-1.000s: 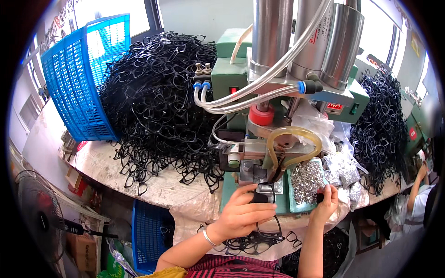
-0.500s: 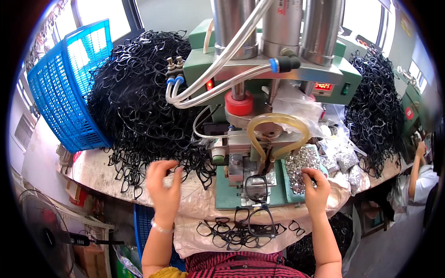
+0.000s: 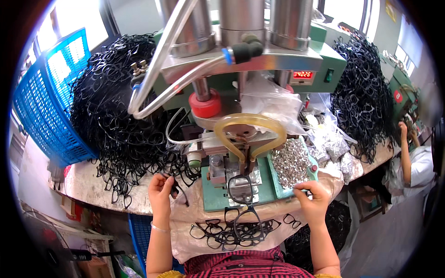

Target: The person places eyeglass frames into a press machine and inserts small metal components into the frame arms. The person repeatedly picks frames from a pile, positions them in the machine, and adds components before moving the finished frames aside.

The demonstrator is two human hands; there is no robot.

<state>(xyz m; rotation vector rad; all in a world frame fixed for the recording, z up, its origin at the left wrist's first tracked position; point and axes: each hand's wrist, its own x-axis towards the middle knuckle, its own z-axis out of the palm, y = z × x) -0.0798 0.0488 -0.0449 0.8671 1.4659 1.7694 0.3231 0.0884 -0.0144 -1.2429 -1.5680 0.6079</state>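
Note:
My left hand (image 3: 161, 191) is closed on a black eyeglass frame (image 3: 181, 191), left of the green machine base. My right hand (image 3: 313, 196) has thumb and index finger pinched together beside the near right corner of a pale green tray (image 3: 279, 189) of small metal parts (image 3: 291, 162). Whatever lies in that pinch is too small to make out. Between my hands, another black eyeglass frame (image 3: 253, 189) sits at the metal fixture (image 3: 217, 169) under the press, below a curved yellowish tube (image 3: 250, 119). Several black frames (image 3: 214, 230) lie on the brown covering in front of me.
Heaps of black frames stand behind on the left (image 3: 118, 102) and right (image 3: 364, 92). A blue plastic basket (image 3: 48, 99) leans at far left. Overhead are metal cylinders (image 3: 241, 18) and clear hoses (image 3: 194, 72). Plastic bags (image 3: 336, 148) lie behind the tray. Another person's arm (image 3: 405, 157) shows far right.
My left hand, empty before, now holds a black eyeglass frame. My right hand has moved from over the tray's parts to its near right corner. The whole view has shifted.

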